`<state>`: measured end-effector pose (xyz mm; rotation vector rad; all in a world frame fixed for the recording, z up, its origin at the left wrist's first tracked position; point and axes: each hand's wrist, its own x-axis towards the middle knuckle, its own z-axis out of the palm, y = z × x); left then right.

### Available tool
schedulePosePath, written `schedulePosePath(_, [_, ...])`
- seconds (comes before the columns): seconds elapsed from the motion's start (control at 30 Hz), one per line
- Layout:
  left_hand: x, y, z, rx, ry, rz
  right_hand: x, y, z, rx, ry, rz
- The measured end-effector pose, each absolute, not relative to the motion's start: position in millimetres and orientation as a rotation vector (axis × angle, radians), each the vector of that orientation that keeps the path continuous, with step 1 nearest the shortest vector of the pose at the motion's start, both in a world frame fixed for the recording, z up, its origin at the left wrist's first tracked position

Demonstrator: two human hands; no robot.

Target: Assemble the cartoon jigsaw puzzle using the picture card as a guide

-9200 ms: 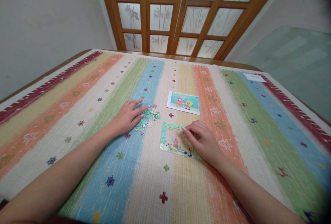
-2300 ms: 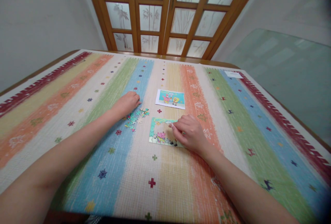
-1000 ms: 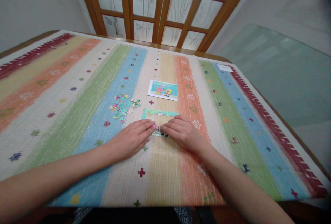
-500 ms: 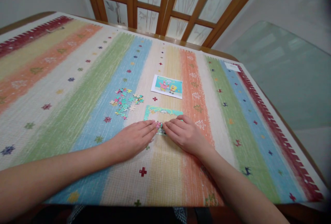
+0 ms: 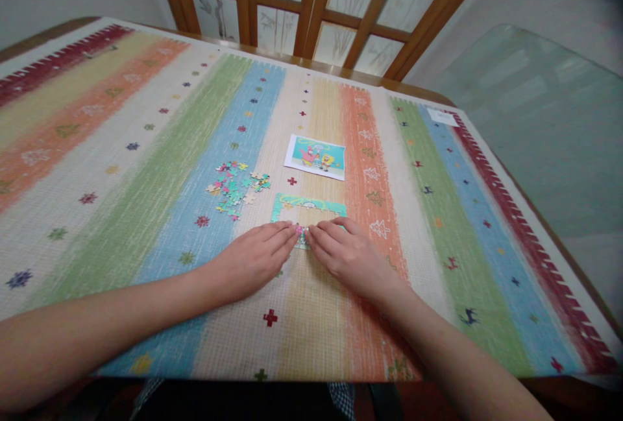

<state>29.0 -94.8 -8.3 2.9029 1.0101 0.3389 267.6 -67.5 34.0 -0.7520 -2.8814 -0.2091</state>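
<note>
A partly assembled jigsaw puzzle border (image 5: 316,205), turquoise with yellow curls along its top, lies flat on the striped tablecloth (image 5: 311,304). At its near edge, my left hand (image 5: 256,252) and my right hand (image 5: 348,252) meet almost fingertip to fingertip. Between them show small pink and multicoloured jigsaw puzzle pieces (image 5: 300,234). The fingers of both hands are closed together and press on these pieces from either side. My hands cover the border's lower corners. Inside the border, the tablecloth shows through.
Loose puzzle pieces (image 5: 234,191) lie heaped left of the border. Beyond it rests a printed cartoon picture (image 5: 318,156). A white paper slip (image 5: 442,117) sits at the far right. Wooden doors with glass panes (image 5: 277,22) stand behind the table, and a pale glass panel (image 5: 530,122) at right.
Both hands stay at the near edge of the puzzle border, with only slight finger shifts. The camera view has moved slightly.
</note>
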Motion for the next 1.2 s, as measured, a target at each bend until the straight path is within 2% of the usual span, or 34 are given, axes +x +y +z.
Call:
schedulePosePath(0.17, [29.0, -95.0, -7.9, 2.919, 1.015, 0.324, 265.3, -73.0, 36.8, -0.834, -2.896, -0.289])
schedulePosePath(0.53, [32.8, -97.6, 1.4, 2.978, 1.003, 0.227, 266.3, -70.9, 36.0, -0.904, -2.802, -0.140])
schedulePosePath(0.97, [17.8, -84.3, 15.4, 2.860, 1.025, 0.542, 277.6, -60.8, 18.3, -0.920, -2.581, 0.114])
schedulePosePath(1.1, [-21.0, -52.7, 26.6, 2.782, 1.195, 0.533, 283.7, -57.4, 20.0, -0.916, -2.541, 0.157])
schedulePosePath(1.2, [-63.5, -21.7, 29.7, 2.599, 1.491, 0.636, 287.3, -54.7, 19.8, -0.906, -2.518, 0.162])
